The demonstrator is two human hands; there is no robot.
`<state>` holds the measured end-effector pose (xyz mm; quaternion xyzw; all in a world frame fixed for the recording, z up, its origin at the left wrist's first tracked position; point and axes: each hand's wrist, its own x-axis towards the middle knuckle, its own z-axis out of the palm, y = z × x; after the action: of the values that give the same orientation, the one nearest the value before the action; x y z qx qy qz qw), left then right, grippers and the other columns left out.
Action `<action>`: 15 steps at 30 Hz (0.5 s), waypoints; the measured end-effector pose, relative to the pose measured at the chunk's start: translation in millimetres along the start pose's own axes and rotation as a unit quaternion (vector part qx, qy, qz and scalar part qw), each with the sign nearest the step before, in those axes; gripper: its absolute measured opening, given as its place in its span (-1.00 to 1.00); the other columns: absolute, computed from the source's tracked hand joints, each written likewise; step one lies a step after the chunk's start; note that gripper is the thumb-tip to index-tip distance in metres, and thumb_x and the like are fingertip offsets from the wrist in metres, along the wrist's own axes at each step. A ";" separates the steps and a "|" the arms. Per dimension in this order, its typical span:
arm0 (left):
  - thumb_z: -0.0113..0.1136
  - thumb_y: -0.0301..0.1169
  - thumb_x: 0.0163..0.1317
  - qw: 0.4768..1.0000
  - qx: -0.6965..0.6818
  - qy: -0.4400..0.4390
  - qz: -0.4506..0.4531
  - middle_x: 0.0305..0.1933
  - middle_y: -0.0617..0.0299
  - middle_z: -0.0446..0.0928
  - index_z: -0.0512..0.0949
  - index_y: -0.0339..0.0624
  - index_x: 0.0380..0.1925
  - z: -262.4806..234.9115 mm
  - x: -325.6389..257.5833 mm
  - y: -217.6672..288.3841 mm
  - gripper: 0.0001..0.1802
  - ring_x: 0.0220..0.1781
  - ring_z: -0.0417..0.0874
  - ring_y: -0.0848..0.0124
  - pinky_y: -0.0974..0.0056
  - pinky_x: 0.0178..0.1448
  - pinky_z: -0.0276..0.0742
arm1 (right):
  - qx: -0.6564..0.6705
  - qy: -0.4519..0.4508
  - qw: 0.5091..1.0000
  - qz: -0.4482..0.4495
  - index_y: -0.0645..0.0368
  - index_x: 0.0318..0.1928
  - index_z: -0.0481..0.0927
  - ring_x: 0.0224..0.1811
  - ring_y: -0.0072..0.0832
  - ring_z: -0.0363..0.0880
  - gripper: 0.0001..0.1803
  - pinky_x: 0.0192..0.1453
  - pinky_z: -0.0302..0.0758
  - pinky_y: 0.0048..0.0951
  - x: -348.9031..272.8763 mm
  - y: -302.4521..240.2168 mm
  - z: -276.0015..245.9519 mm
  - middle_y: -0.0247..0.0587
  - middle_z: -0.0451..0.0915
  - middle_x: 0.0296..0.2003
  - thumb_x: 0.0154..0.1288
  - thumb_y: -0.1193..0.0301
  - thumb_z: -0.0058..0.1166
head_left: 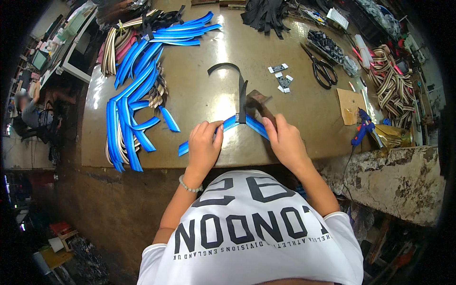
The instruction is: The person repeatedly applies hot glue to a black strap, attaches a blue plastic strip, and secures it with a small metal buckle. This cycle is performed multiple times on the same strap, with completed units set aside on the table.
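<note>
A blue webbing strap (231, 124) lies curved on the brown worktable (209, 90) near its front edge. My left hand (204, 145) presses the strap's left part down with its fingers. My right hand (283, 140) grips the handle of a hammer (259, 102) whose head rests on the strap's right part. A black strap (237, 83) crosses the blue one at the hammer head and curls away toward the back.
Many blue straps (130, 95) are piled at the left, with striped straps (111, 47) behind them. Black scissors (323, 69), small labels (281, 78), a blue glue gun (363, 126), cardboard (350, 104) and striped webbing (392, 85) lie at right. Another person (31, 111) sits far left.
</note>
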<state>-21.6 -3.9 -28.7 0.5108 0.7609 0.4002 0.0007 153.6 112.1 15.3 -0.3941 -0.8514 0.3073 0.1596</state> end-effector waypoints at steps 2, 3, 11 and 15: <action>0.28 -0.44 0.20 1.000 0.022 -0.004 0.015 -0.44 0.08 0.45 0.65 -0.23 -0.24 -0.6 2.0 1.1 -0.85 -0.37 0.49 0.13 0.12 -0.24 0.39 | 0.090 0.058 0.994 -0.029 0.27 -0.27 0.37 -0.42 0.30 0.55 -0.62 -0.39 0.46 0.13 -2.7 -4.2 -1.0 0.29 0.57 -0.51 0.46 0.16 -0.01; 0.29 -0.41 0.20 0.999 0.031 -0.011 0.018 -0.44 0.08 0.45 0.65 -0.23 -0.25 -0.9 0.6 2.9 -0.84 -0.37 0.49 0.13 0.11 -0.24 0.40 | 0.052 -0.013 0.998 -0.022 0.28 -0.22 0.38 -0.40 0.29 0.56 -0.62 -0.39 0.48 0.11 -3.9 -6.5 -2.6 0.30 0.58 -0.47 0.45 0.15 0.01; 0.28 -0.34 0.21 0.983 0.117 -0.090 0.112 -0.39 0.06 0.46 0.57 -0.26 -0.28 1.9 16.6 9.2 -0.79 -0.32 0.52 0.06 0.09 -0.20 0.44 | -0.115 0.182 0.974 0.067 0.27 -0.10 0.60 -0.12 0.17 0.60 -0.45 -0.07 0.51 0.05 0.9 76.0 -44.6 0.23 0.64 -0.19 0.44 -0.04 -0.07; 0.22 -0.30 0.29 0.961 0.111 -0.148 0.207 -0.35 -0.01 0.45 0.55 -0.28 -0.27 -6.6 32.8 7.2 -0.77 -0.34 0.50 0.09 0.17 -0.20 0.45 | -0.288 0.225 0.922 0.130 0.24 0.03 0.60 -0.03 0.04 0.56 -0.57 0.06 0.46 -0.03 2.3 126.2 -82.3 0.07 0.59 -0.07 0.44 0.12 -0.01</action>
<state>-34.4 18.7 -6.4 0.7078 0.6692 0.2247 -0.0266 266.7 209.7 -4.0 -0.5889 -0.7861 -0.0298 0.1854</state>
